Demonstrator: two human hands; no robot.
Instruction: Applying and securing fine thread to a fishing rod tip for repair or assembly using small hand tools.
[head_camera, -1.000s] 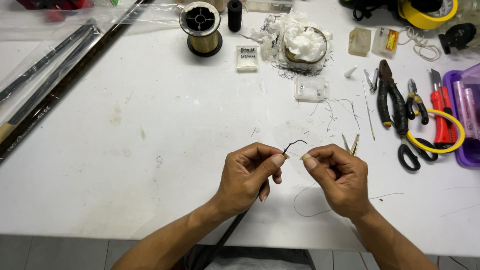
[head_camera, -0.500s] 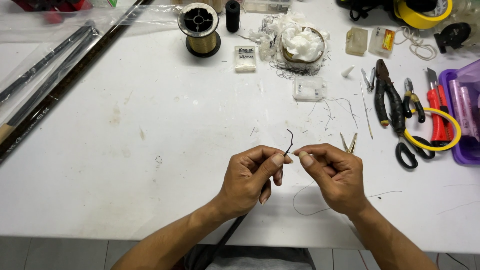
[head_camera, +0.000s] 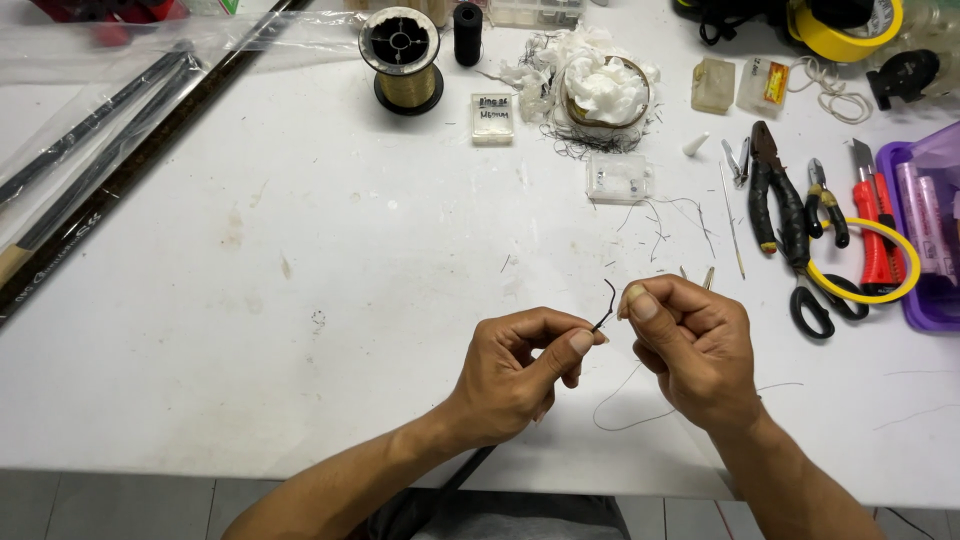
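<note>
Head view. Two bare hands meet above the near edge of a white bench (head_camera: 300, 300). The left hand (head_camera: 515, 375) has its fingers together, thumb and forefinger clamped on a thin black rod (head_camera: 598, 322) whose curved tip rises just above the thumb; a dark length runs down below this hand toward the bench edge, though whether it is the same rod cannot be told. The right hand (head_camera: 690, 345) has thumb and forefinger pressed together just beside the rod tip; whether they grip anything cannot be told. A fine thread (head_camera: 625, 415) loops on the bench under the right hand.

Far side of the bench: a spool of gold thread (head_camera: 400, 60), a small black spool (head_camera: 467, 32), a small clear box (head_camera: 492, 118) and a wad of white fluff (head_camera: 600, 85). To the right lie black pliers (head_camera: 780, 195), scissors with yellow and black handles (head_camera: 850, 285), a red knife (head_camera: 873, 225) and a purple tray (head_camera: 905, 240). At the left, dark rods in clear plastic sleeves (head_camera: 110, 160) lie slantwise.
</note>
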